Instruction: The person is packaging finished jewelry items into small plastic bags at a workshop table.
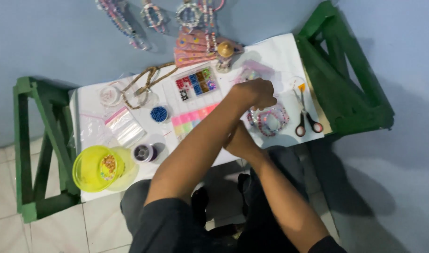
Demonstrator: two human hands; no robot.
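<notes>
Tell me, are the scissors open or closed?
Closed. The scissors lie flat on the white table cover with the blades together in one thin line; only the red handle loops spread apart.

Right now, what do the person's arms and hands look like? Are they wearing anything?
Both arms are bare from the shoulders down, each coming out of a short dark sleeve. The left hand has no glove, and I can see no ring, watch or bracelet on it. The right hand is mostly hidden behind the left forearm, so I can't tell about that one.
</notes>
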